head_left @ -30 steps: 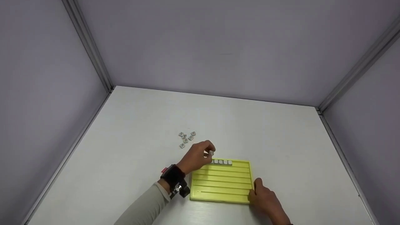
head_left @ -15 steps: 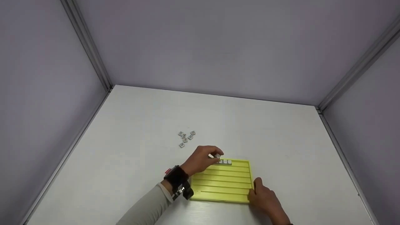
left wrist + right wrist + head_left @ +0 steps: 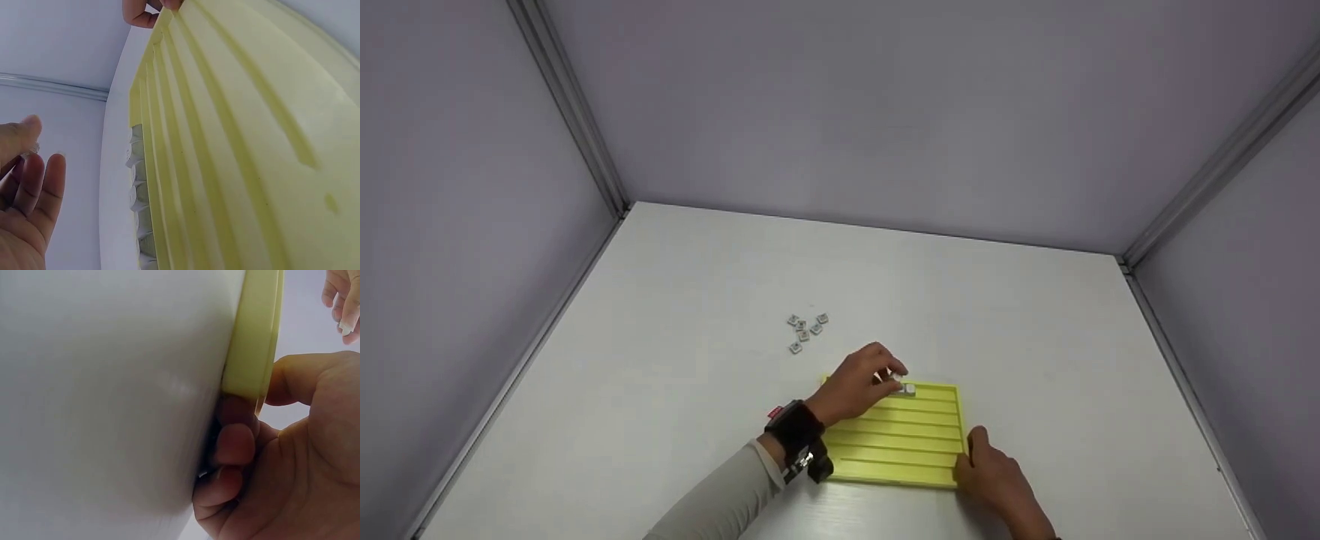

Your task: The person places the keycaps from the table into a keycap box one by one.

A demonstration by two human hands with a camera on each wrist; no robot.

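A yellow grooved tray point(image 3: 907, 439) lies on the white table. My left hand point(image 3: 895, 379) hovers over the tray's far groove and pinches a small grey-white tile point(image 3: 898, 378) in its fingertips. A short row of like tiles point(image 3: 910, 389) sits in that groove, partly hidden by the hand; the left wrist view shows the row point(image 3: 137, 185) along the tray's point(image 3: 236, 140) edge. My right hand point(image 3: 988, 466) grips the tray's near right corner. In the right wrist view its thumb lies on top of the tray's rim point(image 3: 256, 337) and its fingers point(image 3: 233, 439) curl below it.
Several loose tiles point(image 3: 805, 331) lie in a small cluster on the table, beyond and left of the tray. Grey walls with metal corner strips enclose the table on three sides.
My left hand has carried the tile to the right and down, from beside the tray's far left corner to over the row in the far groove. The right hand has stayed put.
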